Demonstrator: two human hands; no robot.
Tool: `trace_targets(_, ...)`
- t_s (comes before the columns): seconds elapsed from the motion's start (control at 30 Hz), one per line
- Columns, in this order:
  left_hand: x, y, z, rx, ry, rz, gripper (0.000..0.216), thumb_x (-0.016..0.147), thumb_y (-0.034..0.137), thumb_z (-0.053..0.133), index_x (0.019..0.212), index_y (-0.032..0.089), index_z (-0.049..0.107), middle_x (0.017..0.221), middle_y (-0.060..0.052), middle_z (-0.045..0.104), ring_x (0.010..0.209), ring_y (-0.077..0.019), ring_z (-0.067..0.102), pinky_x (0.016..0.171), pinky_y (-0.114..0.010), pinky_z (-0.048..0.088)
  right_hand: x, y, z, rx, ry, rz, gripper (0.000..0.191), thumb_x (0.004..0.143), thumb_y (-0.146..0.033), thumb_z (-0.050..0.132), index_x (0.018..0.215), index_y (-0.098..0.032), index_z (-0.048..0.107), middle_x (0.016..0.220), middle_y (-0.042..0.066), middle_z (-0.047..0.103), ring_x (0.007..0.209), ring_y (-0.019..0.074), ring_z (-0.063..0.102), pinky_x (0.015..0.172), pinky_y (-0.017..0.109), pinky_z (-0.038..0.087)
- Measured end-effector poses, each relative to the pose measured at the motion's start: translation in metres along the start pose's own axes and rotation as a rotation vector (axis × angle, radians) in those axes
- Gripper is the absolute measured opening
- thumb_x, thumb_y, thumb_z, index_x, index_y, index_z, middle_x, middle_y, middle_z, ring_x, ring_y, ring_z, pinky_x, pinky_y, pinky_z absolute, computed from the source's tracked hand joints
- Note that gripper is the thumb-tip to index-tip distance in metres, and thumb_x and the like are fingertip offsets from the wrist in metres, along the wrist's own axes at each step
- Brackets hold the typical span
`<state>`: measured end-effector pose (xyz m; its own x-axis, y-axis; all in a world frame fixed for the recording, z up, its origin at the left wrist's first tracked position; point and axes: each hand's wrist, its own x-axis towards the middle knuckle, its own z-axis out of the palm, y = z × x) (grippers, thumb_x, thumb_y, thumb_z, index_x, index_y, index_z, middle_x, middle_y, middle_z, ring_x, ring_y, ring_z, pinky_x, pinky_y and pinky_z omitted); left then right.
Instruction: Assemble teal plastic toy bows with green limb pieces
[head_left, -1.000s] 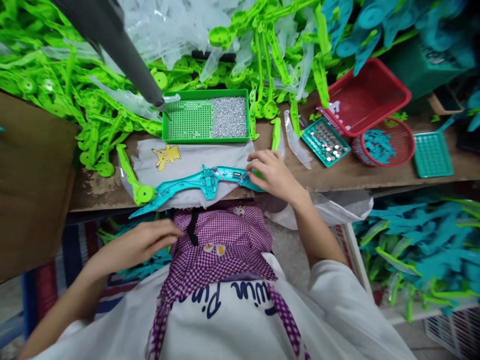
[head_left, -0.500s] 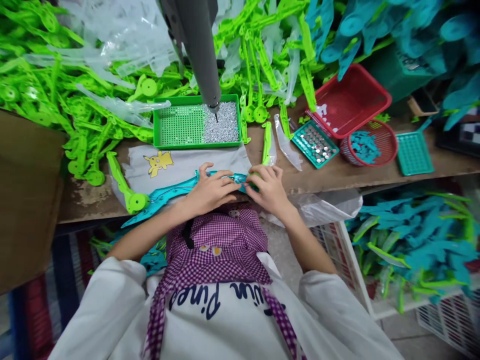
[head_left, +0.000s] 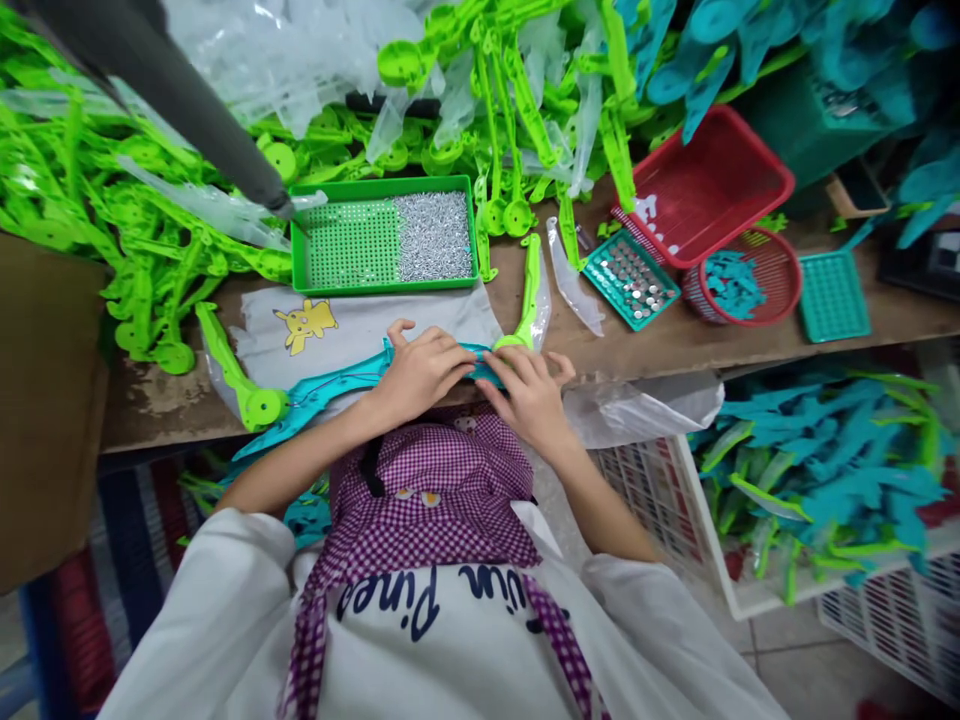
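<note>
A long turquoise plastic part (head_left: 337, 382), shaped like a toy sword half, lies along the table's front edge, with a thin dark wire along its left stretch. My left hand (head_left: 422, 372) rests over its middle, fingers bent around it. At its right end, my right hand (head_left: 529, 392) has its fingers pressed on the part; what lies under the fingertips is hidden. Just beyond that hand is a lime-green arm with a round end (head_left: 527, 300). Another lime-green arm (head_left: 244, 375) touches the part's left end. A grey cloth (head_left: 367, 330) with a yellow cartoon print lies beneath.
A hanging power screwdriver (head_left: 217, 130) slants over the green tray (head_left: 300, 270) of screws. To the right are a teal tray of metal discs (head_left: 630, 282), a red basin (head_left: 712, 190) and a red basket (head_left: 787, 290). Green parts (head_left: 142, 240) heap behind; a cardboard box (head_left: 45, 400) stands left.
The screwdriver has swung left, from over the screws to the tray's left end. My right hand's fingers have shifted off the green round end, which now shows. The view has moved slightly.
</note>
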<state>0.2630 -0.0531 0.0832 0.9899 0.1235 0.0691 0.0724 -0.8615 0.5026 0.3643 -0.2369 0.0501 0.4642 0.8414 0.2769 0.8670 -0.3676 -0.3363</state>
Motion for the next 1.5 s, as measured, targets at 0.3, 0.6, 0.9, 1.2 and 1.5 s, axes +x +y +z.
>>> trace_targets(0.3, 0.017, -0.002, -0.005, 0.054, -0.138, 0.099, 0.023, 0.101, 0.021, 0.052, 0.098, 0.025, 0.075, 0.098, -0.006, 0.074, 0.107, -0.0237, 0.058, 0.104, -0.052, 0.020, -0.007, -0.004, 0.000, 0.003, 0.011, 0.022, 0.034, 0.105, -0.029, 0.045, 0.132, -0.022, 0.065, 0.125, 0.010, 0.073, 0.121, 0.0250, 0.062, 0.105, 0.045, 0.027)
trace_targets(0.6, 0.035, 0.002, -0.004, 0.019, -0.236, 0.007, 0.010, 0.096, 0.020, 0.061, 0.102, 0.020, 0.069, 0.096, -0.006, 0.074, 0.105, -0.0267, 0.059, 0.101, -0.051, 0.023, -0.016, -0.007, 0.004, -0.037, 0.057, 0.007, 0.028, 0.104, -0.029, 0.050, 0.120, -0.023, 0.072, 0.125, 0.008, 0.075, 0.126, 0.0241, 0.061, 0.111, 0.044, 0.017)
trace_targets(0.9, 0.026, -0.015, -0.019, -0.058, -0.243, 0.033, 0.017, 0.095, 0.037, 0.068, 0.100, 0.022, 0.072, 0.105, -0.006, 0.072, 0.109, -0.0270, 0.058, 0.098, -0.047, 0.025, -0.010, -0.013, 0.000, -0.087, -0.035, 0.083, 0.028, 0.104, -0.037, 0.049, 0.111, -0.027, 0.074, 0.127, 0.006, 0.072, 0.140, 0.0266, 0.048, 0.110, 0.046, 0.012)
trace_targets(1.2, -0.021, -0.062, -0.041, -0.144, -0.094, -0.027, 0.024, 0.100, 0.043, 0.060, 0.108, 0.028, 0.076, 0.110, -0.005, 0.075, 0.104, -0.0230, 0.067, 0.098, -0.045, 0.031, -0.005, -0.010, 0.000, -0.091, -0.014, 0.037, 0.027, 0.103, -0.036, 0.051, 0.101, -0.026, 0.076, 0.120, 0.006, 0.074, 0.136, 0.0268, 0.051, 0.109, 0.046, 0.014)
trace_targets(1.5, -0.020, -0.061, -0.030, -0.126, -0.045, 0.121, 0.031, 0.100, 0.048, 0.056, 0.110, 0.028, 0.077, 0.108, -0.005, 0.077, 0.098, -0.0199, 0.066, 0.092, -0.040, 0.035, -0.001, -0.012, -0.004, -0.111, -0.014, 0.002, 0.028, 0.103, -0.037, 0.050, 0.098, -0.025, 0.076, 0.117, 0.006, 0.074, 0.132, 0.0256, 0.054, 0.109, 0.047, 0.015)
